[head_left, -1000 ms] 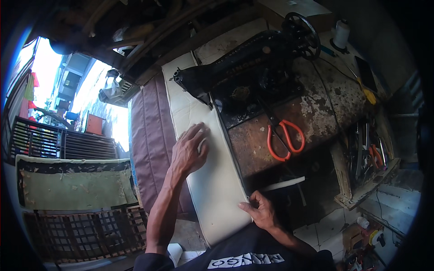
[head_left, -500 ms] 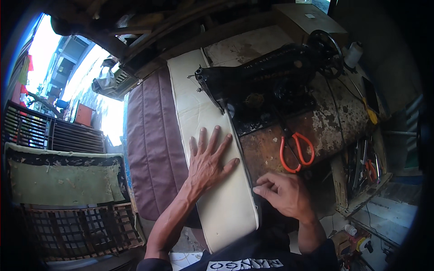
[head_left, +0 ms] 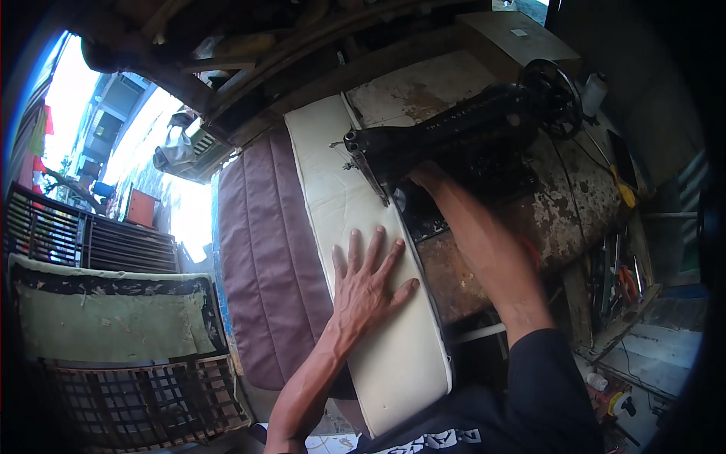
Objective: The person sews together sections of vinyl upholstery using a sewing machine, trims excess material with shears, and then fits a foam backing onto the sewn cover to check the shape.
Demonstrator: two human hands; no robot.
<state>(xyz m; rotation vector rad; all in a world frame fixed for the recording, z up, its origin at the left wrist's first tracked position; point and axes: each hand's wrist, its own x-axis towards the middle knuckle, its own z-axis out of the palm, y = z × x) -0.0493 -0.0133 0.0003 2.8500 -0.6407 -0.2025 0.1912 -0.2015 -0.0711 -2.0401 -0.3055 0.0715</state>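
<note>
My left hand (head_left: 370, 281) lies flat with spread fingers on a long cream padded strip (head_left: 401, 356), which runs beneath the needle end of a black sewing machine (head_left: 454, 121). Brown ribbed upholstery (head_left: 265, 250) sits along the strip's left side. My right arm reaches forward across the table, and my right hand (head_left: 426, 175) is under the machine's arm, close behind the needle area. Its fingers are hidden in the dark there. Behind my right forearm only a sliver of the red-handled scissors (head_left: 532, 253) shows.
A handwheel (head_left: 550, 98) and a white thread spool (head_left: 594, 92) are at the machine's right end. An open tool drawer (head_left: 616, 287) hangs at the right table edge. To the left stand a worn green seat pad (head_left: 113, 314) and a webbed frame (head_left: 144, 401).
My right hand has moved from beside the strip's right edge, forward and left, under the machine's arm. The forearm now covers most of the scissors. My left hand stays flat on the strip.
</note>
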